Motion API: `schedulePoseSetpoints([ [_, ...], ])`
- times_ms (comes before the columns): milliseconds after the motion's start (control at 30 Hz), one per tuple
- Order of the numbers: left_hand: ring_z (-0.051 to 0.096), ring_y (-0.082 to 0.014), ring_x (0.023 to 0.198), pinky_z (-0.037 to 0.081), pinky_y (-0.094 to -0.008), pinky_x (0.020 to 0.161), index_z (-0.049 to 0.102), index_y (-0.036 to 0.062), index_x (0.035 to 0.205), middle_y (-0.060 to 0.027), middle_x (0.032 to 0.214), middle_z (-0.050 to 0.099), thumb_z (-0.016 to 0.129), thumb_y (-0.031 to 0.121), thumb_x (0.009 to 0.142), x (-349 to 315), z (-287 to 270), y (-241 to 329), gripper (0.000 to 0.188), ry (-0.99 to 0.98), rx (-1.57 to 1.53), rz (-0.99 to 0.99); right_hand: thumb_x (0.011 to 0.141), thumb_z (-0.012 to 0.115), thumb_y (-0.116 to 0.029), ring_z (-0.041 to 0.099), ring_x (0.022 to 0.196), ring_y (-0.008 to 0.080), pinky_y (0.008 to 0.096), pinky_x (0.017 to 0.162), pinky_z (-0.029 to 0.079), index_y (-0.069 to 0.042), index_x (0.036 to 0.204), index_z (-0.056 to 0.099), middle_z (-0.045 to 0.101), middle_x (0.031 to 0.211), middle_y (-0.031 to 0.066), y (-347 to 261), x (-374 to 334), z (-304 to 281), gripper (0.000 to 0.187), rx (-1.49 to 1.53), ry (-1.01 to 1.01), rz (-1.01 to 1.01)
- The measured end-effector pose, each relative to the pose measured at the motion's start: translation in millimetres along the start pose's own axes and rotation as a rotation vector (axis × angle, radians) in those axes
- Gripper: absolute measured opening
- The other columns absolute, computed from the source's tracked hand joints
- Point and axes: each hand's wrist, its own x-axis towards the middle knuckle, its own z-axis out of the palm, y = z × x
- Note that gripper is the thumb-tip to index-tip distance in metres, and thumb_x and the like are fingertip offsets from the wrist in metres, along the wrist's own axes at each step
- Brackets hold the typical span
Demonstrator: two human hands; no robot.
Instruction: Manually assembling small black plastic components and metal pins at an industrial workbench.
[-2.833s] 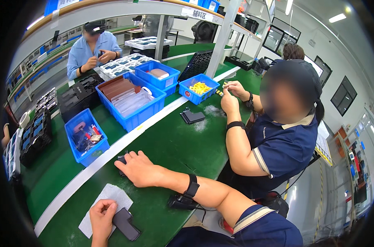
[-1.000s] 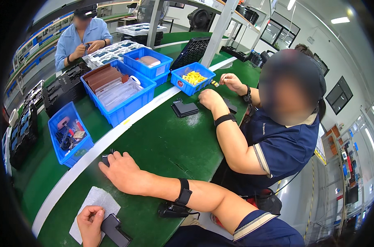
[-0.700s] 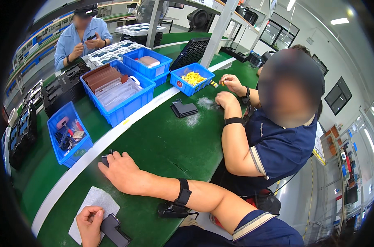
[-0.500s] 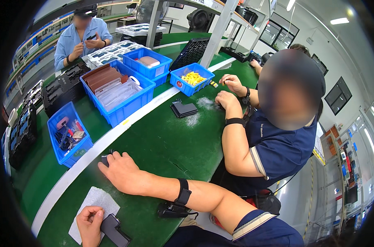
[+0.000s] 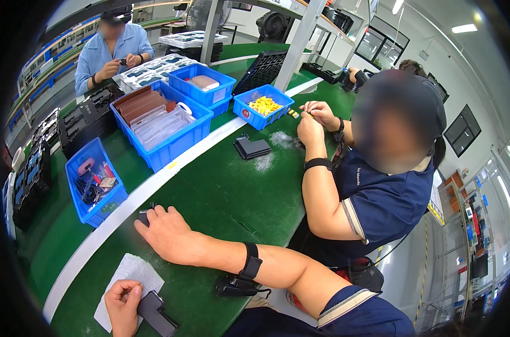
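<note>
My left hand (image 5: 123, 306) is closed in a pinch at the lower left, over a white cloth (image 5: 132, 271); whatever its fingertips hold is too small or hidden to make out. Right beside it lies a black flat L-shaped piece (image 5: 156, 315), partly on the cloth. Farther forward, my right hand (image 5: 170, 235) reaches across the green tabletop, thumb and fingers around a dark piece (image 5: 143, 217) near the white strip. Most of that piece is hidden under the fingers.
Along the white strip (image 5: 115, 209) stand blue bins: one with small tools (image 5: 100, 210), one with brown and clear sheets (image 5: 154, 160), one with yellow pieces (image 5: 246, 116). Black L-shaped pieces (image 5: 252, 147) lie mid-table. A co-worker (image 5: 378, 191) sits at right, another (image 5: 111, 56) at far left.
My hands stay nearly still. The co-worker at right has brought both hands together around a small yellow thing; the far co-worker has lowered the hands.
</note>
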Motion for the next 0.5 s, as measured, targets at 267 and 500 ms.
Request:
schedulePoseSetpoints([
  [267, 0.054, -0.0068, 0.074, 0.044, -0.0207, 0.07, 0.06, -0.0014, 0.087, -0.0019, 0.08, 0.061, 0.062, 0.004, 0.084, -1.8, -0.1, 1.5, 0.007, -0.004, 0.003, 0.006, 0.073, 0.059, -0.01, 0.054, 0.085, 0.0292, 0.0385, 0.066, 0.043, -0.002, 0.107, 0.056, 0.056, 0.089, 0.018, -1.2, -1.1, -1.0, 0.036, 0.006, -0.005, -0.009],
  [500, 0.055, -0.0071, 0.074, 0.044, -0.0212, 0.07, 0.06, -0.0015, 0.087, -0.0023, 0.081, 0.062, 0.062, 0.005, 0.084, -1.5, 2.7, 6.8, 0.008, -0.014, 0.007, 0.006, 0.074, 0.059, -0.01, 0.054, 0.085, 0.0297, 0.0391, 0.066, 0.043, -0.002, 0.108, 0.056, 0.056, 0.09, 0.0184, 0.8, -0.3, 0.1, 0.035, 0.007, -0.026, -0.002],
])
